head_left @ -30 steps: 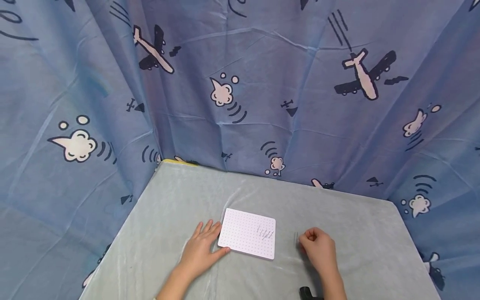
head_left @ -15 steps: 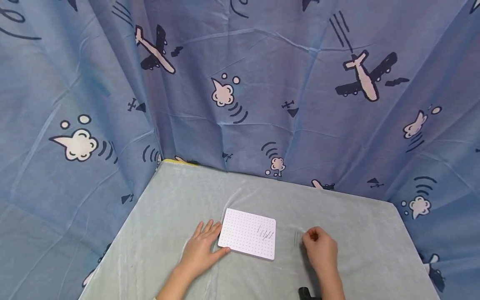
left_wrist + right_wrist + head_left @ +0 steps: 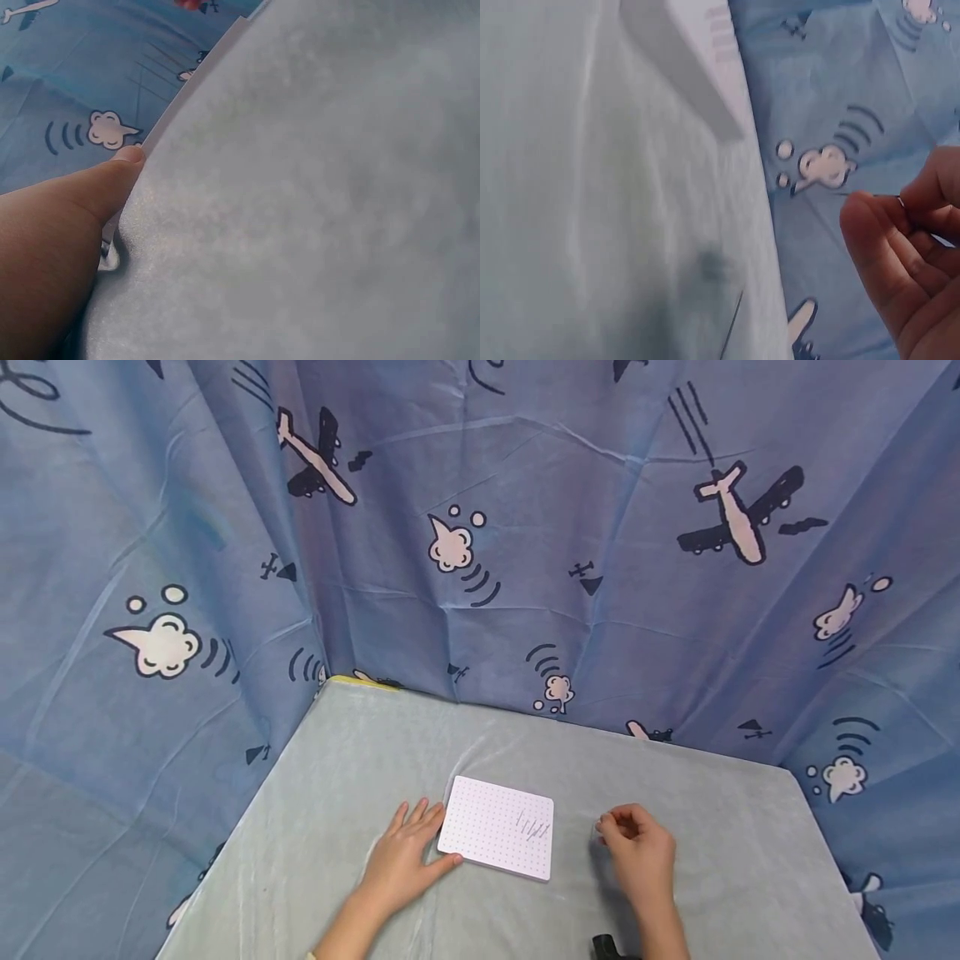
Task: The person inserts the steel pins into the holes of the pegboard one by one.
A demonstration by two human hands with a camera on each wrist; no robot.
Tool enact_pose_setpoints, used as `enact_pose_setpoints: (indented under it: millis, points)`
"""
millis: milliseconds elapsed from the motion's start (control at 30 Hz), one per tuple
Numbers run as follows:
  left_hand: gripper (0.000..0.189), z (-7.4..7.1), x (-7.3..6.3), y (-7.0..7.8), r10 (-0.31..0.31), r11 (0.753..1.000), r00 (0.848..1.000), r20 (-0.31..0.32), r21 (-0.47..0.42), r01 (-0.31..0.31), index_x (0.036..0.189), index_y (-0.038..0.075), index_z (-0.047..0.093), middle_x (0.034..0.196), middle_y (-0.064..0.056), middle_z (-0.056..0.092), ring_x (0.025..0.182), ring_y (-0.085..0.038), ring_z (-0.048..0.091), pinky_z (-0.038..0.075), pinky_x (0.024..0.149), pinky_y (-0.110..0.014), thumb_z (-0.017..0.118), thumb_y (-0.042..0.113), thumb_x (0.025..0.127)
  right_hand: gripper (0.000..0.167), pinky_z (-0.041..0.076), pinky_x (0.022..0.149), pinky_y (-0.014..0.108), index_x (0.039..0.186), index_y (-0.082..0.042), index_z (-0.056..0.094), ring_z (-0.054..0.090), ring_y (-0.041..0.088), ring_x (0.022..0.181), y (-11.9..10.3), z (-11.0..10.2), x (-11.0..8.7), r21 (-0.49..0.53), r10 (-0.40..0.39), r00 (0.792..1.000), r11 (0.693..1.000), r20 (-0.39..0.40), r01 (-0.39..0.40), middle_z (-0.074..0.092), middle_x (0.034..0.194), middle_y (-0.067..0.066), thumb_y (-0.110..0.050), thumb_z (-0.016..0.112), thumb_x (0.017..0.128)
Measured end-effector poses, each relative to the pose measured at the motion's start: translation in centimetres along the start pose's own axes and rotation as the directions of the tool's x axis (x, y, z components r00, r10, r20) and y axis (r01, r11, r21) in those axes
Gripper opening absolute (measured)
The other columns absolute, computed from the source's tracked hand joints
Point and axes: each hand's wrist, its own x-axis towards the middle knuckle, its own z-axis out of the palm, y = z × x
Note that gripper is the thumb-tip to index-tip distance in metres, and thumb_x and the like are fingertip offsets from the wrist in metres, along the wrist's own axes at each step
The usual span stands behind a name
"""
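A white dotted board lies on the covered table, with several thin dark needles on its right part. My left hand rests flat beside it, fingers spread along the left edge and thumb at the near left corner. That thumb shows against the board's edge in the left wrist view. To the right of the board, my right hand pinches a thin needle between thumb and fingertips, above the table. Another needle lies on the cloth below, in the right wrist view.
A pale grey-green cloth covers the table. Blue curtains printed with planes and clouds hang behind and at both sides. A black object sits by the right forearm at the near edge.
My right hand was down by the needles on the cloth; it has risen slightly and now pinches one. The left hand and the board have stayed in place.
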Motion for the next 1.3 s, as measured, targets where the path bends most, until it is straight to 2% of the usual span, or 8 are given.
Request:
enact_pose_setpoints:
  millis: [200, 400, 567, 900, 1067, 1300]
  points:
    - [0.083, -0.2, -0.1, 0.0, -0.009, 1.0, 1.0, 0.01, -0.001, 0.009, 0.153, 0.007, 0.064, 0.153, -0.01, 0.065, 0.15, -0.035, 0.053, 0.028, 0.132, -0.055, 0.083, 0.06, 0.091, 0.009, 0.06, 0.056, 0.02, 0.091, -0.002, 0.075, 0.076, 0.021, 0.067, -2.1, 1.9, -1.4, 0.072, -0.048, 0.997, 0.996, 0.053, 0.044, 0.078, 0.08, 0.008, 0.007, 0.077, 0.094]
    - [0.084, -0.1, 0.1, -0.1, -0.004, 1.0, 1.0, 0.019, 0.009, 0.004, 0.154, 0.008, 0.063, 0.155, -0.009, 0.064, 0.151, -0.034, 0.051, 0.027, 0.133, -0.054, 0.08, 0.062, 0.092, 0.016, 0.057, 0.054, 0.018, 0.085, -0.005, 0.076, 0.071, 0.012, 0.064, -2.4, 3.9, -2.7, 0.103, -0.108, 0.99, 0.99, 0.09, 0.099, 0.076, 0.075, 0.002, 0.011, 0.079, 0.089]
    - [0.084, -0.1, 0.2, -0.3, 0.001, 1.0, 1.0, 0.018, 0.015, -0.002, 0.155, 0.007, 0.062, 0.155, -0.009, 0.063, 0.152, -0.034, 0.051, 0.026, 0.133, -0.054, 0.078, 0.063, 0.093, 0.023, 0.054, 0.058, 0.014, 0.081, -0.01, 0.077, 0.065, 0.006, 0.066, -2.1, 4.8, -3.5, 0.067, -0.171, 0.982, 0.984, 0.086, 0.165, 0.073, 0.075, -0.003, 0.012, 0.081, 0.085]
    - [0.086, -0.4, 0.2, -0.2, -0.009, 1.0, 0.999, 0.049, 0.014, 0.009, 0.156, 0.007, 0.061, 0.157, -0.009, 0.062, 0.154, -0.033, 0.048, 0.024, 0.135, -0.053, 0.077, 0.064, 0.093, 0.022, 0.051, 0.054, 0.013, 0.082, -0.011, 0.079, 0.061, 0.006, 0.062, -1.6, 5.6, -4.2, 0.022, -0.176, 0.978, 0.984, 0.11, 0.174, 0.073, 0.073, -0.006, 0.01, 0.081, 0.085]
    - [0.086, -0.4, 0.3, -0.2, -0.015, 1.0, 0.998, 0.058, 0.015, 0.014, 0.156, 0.008, 0.061, 0.157, -0.009, 0.062, 0.154, -0.032, 0.048, 0.023, 0.135, -0.052, 0.078, 0.064, 0.093, 0.02, 0.051, 0.05, 0.018, 0.082, -0.01, 0.078, 0.059, 0.007, 0.06, -1.3, 6.0, -4.2, -0.015, -0.172, 0.977, 0.984, 0.128, 0.175, 0.07, 0.07, -0.007, 0.009, 0.081, 0.085]
    - [0.085, -0.5, 0.3, -0.2, -0.021, 1.0, 0.998, 0.062, 0.012, 0.02, 0.156, 0.009, 0.062, 0.157, -0.009, 0.062, 0.153, -0.032, 0.049, 0.023, 0.135, -0.052, 0.077, 0.064, 0.093, 0.018, 0.049, 0.05, 0.018, 0.081, -0.009, 0.077, 0.058, 0.008, 0.059, -1.4, 6.3, -4.2, -0.037, -0.18, 0.977, 0.982, 0.118, 0.185, 0.065, 0.066, -0.009, 0.008, 0.08, 0.085]
